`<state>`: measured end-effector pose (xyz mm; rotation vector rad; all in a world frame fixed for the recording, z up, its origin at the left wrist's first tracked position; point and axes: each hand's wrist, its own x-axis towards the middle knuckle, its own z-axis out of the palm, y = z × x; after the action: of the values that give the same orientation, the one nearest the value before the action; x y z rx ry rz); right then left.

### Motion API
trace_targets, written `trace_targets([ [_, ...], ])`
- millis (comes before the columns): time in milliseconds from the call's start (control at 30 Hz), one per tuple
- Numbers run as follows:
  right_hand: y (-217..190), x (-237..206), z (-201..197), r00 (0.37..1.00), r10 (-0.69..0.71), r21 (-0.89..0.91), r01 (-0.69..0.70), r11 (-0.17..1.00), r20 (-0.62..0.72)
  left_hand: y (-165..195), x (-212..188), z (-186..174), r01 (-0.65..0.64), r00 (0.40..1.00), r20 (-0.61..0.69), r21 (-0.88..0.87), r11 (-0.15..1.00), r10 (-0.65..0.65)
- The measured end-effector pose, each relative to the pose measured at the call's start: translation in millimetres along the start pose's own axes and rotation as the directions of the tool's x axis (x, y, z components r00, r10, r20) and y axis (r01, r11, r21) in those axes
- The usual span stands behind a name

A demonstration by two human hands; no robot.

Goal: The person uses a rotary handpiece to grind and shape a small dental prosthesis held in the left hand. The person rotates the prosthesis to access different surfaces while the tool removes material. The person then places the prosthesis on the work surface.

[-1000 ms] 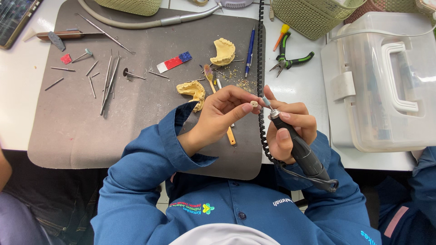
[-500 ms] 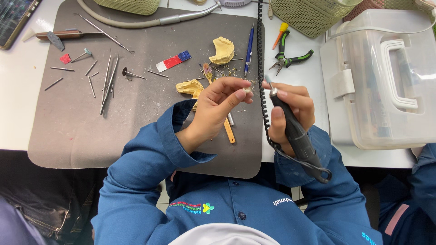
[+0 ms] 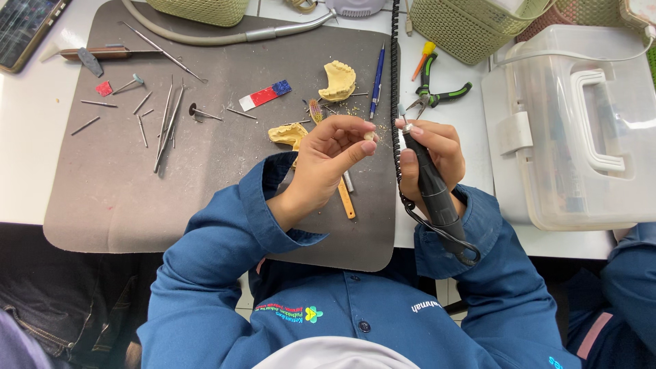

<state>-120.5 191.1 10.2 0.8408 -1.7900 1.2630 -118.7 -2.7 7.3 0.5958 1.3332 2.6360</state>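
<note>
Tooth piece (image 3: 370, 136), one small pale bit, sits pinched between the thumb and fingertips of your left hand (image 3: 328, 154), whose grip is clenched on it above the grey mat (image 3: 137, 198) on the desk. Your right hand (image 3: 434, 154) grasps one dark rotary handpiece (image 3: 430, 188) like a pen, tip up beside the piece, coiled cord (image 3: 394, 68) trailing. Two yellow jaw casts (image 3: 338, 80) lie on the mat, one just behind your left hand. One clear plastic box (image 3: 581, 130) stands to your right.
</note>
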Motion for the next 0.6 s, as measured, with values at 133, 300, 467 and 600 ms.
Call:
trace_targets([
  [133, -13.9, 8.7, 9.7, 0.997, 0.049, 0.041, -0.047, 0.998, -0.054, 22.5, -0.3, -2.3, 0.030, 0.999, -0.011, 0.060, 0.998, -0.030],
  [300, -5.0, 10.6, 0.3, 0.995, 0.080, 0.077, -0.075, 0.994, -0.062, 13.1, 19.1, 5.8, 0.011, 0.999, -0.050, 0.046, 0.999, -0.008],
  [467, 22.2, 3.6, -17.9, 0.990, 0.139, 0.102, -0.136, 0.985, -0.030, -15.3, 38.6, 9.7, 0.043, 0.995, -0.085, 0.010, 0.999, -0.042],
  [600, 29.6, -1.7, -23.5, 0.989, 0.149, 0.134, -0.145, 0.980, -0.018, -27.6, 42.9, 10.9, -0.016, 0.998, -0.062, 0.020, 1.000, 0.018],
])
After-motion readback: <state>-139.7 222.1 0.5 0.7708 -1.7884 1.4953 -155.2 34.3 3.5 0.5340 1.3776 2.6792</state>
